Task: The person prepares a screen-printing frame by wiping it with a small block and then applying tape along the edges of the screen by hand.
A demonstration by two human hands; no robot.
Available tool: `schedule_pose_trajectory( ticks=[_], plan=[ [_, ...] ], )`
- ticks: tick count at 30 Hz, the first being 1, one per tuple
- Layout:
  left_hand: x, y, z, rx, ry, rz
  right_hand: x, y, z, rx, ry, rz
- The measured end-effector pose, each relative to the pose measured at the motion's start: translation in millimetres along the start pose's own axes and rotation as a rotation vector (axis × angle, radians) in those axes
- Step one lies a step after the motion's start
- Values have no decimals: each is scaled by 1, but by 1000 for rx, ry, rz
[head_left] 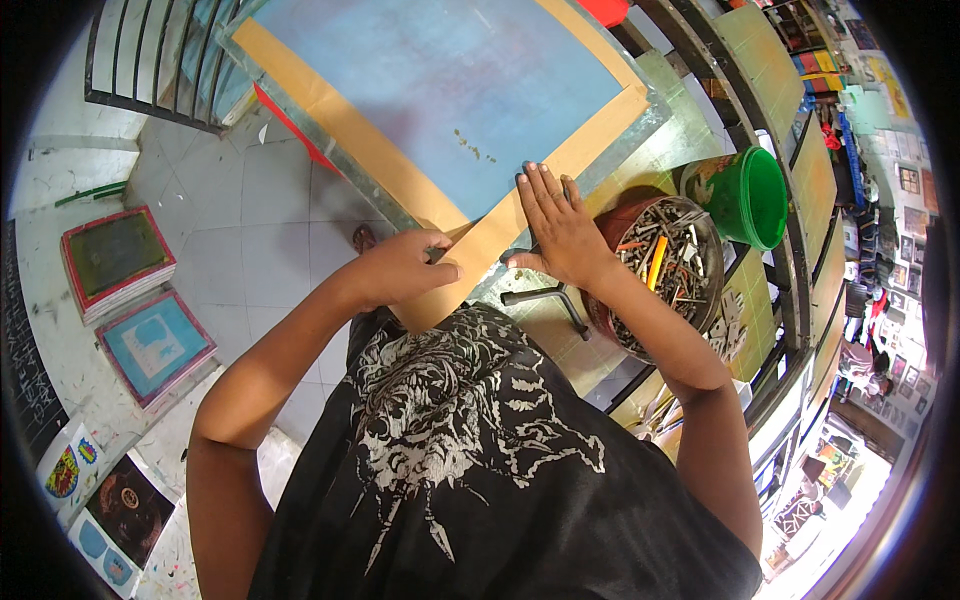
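A screen-printing frame [440, 90] with blue mesh lies before me, brown tape [330, 110] running along its left, right and near edges. My right hand [565, 230] lies on the near-edge strip, fingers stretched out and thumb apart. At the near left corner my left hand [405, 270] is closed on the loose end of that brown tape strip [470, 255], thumb on top. The tape end hangs past the corner toward my black shirt [470, 430]. A few dark specks show on the mesh near my right fingertips.
To the right stand a round tub [700, 215] of pens and tools and a green bucket [765, 200]. A bent black metal bar [550, 297] is below my right hand. Framed screens [155, 345] lie at left; a metal rack [770, 110] runs along the right.
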State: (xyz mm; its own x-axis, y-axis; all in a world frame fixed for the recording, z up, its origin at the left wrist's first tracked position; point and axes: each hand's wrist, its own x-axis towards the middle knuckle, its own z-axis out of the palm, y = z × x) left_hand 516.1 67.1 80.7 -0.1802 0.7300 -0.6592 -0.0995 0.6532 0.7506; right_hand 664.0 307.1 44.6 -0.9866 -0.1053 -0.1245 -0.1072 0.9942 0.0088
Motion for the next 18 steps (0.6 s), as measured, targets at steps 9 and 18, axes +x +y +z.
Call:
schedule_pose_trajectory(
  ticks=[9, 18],
  plan=[
    [3, 11, -4, 191, -14, -34, -1, -24, 4, 117, -3, -140],
    [4, 9, -2, 281, 28, 5, 2, -27, 9, 207, -14, -326]
  ],
)
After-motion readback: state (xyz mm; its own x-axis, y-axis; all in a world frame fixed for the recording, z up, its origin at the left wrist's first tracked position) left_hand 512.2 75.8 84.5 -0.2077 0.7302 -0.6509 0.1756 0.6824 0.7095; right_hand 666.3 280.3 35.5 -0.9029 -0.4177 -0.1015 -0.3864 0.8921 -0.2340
